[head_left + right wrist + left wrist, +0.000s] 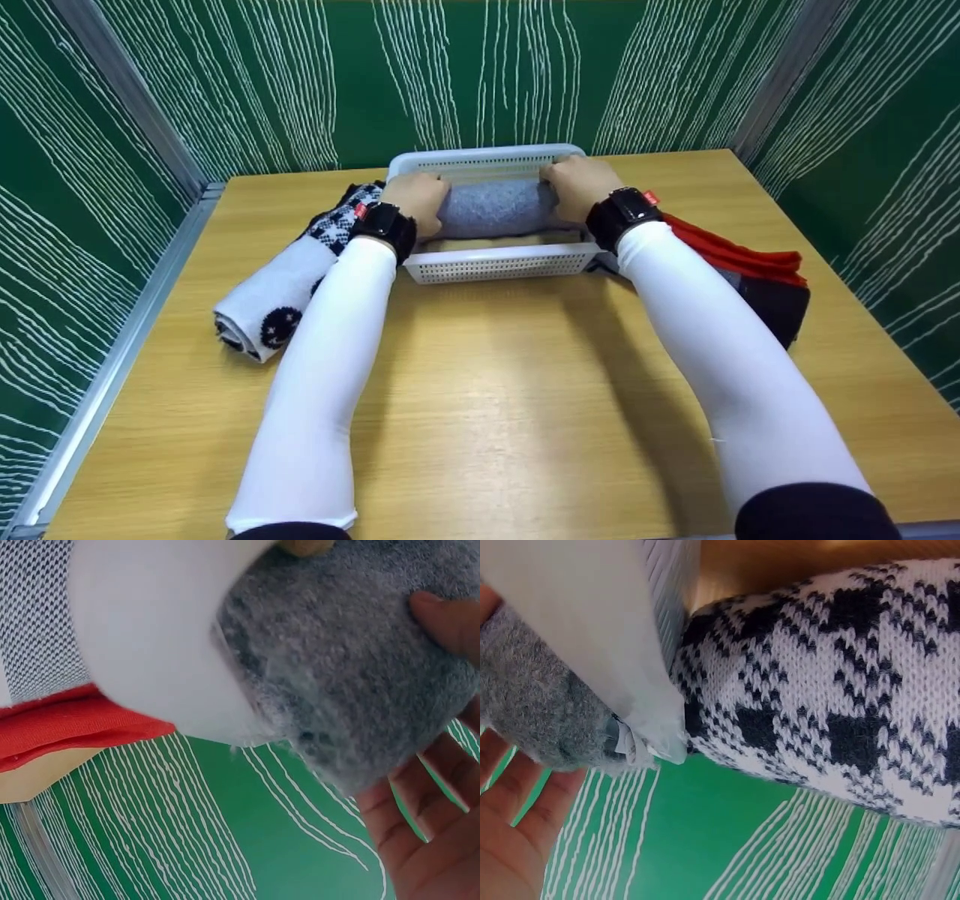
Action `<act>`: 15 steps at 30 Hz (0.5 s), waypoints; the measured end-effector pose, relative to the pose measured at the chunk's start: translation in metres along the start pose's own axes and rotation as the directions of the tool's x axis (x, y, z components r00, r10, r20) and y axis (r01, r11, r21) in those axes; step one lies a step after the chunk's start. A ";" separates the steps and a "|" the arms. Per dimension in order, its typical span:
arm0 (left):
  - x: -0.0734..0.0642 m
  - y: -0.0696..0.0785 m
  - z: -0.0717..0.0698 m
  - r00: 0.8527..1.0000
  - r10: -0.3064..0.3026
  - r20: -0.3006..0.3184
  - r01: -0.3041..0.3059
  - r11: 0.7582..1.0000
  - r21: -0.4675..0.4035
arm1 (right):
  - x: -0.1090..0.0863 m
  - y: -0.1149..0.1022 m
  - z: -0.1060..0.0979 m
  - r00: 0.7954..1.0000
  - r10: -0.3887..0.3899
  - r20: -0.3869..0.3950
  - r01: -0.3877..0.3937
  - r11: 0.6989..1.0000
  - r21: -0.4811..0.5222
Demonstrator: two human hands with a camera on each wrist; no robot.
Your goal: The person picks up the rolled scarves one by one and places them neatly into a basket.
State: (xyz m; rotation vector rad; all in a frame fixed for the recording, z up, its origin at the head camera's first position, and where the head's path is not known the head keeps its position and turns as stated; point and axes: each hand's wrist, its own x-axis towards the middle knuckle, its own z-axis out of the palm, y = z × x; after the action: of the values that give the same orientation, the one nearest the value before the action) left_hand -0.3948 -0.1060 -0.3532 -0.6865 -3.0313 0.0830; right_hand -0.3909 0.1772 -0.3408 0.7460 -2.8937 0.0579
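Note:
A rolled grey fuzzy knit garment [495, 208] lies across a white perforated plastic basket [495, 264]. My left hand [417, 199] grips the left end of the roll, and my right hand [585, 187] grips its right end. In the right wrist view the thumb presses on one side of the grey roll [337, 667] while other fingers curve round the opposite side. The left wrist view has fingers [532, 795] against the grey roll [540, 690], partly covered by the basket's wall. How far down the roll sits in the basket is hard to judge.
Left of the basket lies a rolled black-and-white patterned knit [281, 296], its near end pointing towards me. On the right, partly behind my sleeve, are a folded red garment [757, 259] and a dark piece [780, 304]. Green walls with white streaks enclose the wooden table [480, 420].

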 end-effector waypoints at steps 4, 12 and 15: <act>0.001 0.000 0.001 1.000 -0.001 -0.011 0.002 0.999 0.045 | 0.001 0.001 0.004 1.000 0.009 -0.023 -0.009 1.000 -0.004; 0.002 0.002 0.002 0.999 -0.019 -0.039 0.021 0.999 0.029 | 0.004 0.004 0.012 0.999 -0.011 -0.033 0.012 1.000 0.024; 0.002 0.003 0.002 0.998 -0.031 -0.046 0.031 0.999 -0.015 | 0.004 0.004 0.011 0.999 -0.003 -0.038 0.004 0.999 0.036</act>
State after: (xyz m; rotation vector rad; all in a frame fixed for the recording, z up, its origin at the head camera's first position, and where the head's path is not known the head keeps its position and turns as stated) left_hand -0.3951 -0.1029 -0.3555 -0.6328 -3.0004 0.0440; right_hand -0.3974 0.1777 -0.3511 0.7476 -2.8622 0.1230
